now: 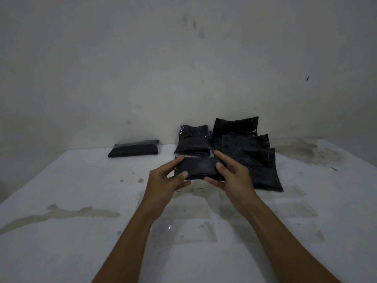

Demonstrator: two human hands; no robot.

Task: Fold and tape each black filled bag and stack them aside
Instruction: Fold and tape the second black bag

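From the head view, a folded black bag [199,168] is held up above the white counter [81,190], lying crosswise between both hands. The left hand [169,180] has its grip closed on the bag's left end, thumb on the near face and the other fingers curled round the far and lower edges. The right hand [232,176] has its grip closed on the bag's right end in the same way, thumb on the front and forefinger reaching over the top edge. Just behind the held bag, a small pile of black bags [193,142] leans against the wall [142,68]. To the right of the held bag, three larger flat black bags [259,160] lie overlapping in a row that runs from the wall toward the person. Well to the left of the held bag, one folded bag [133,148] lies alone at the foot of the wall. The counter is stained brown in places, left and far right of the held bag.
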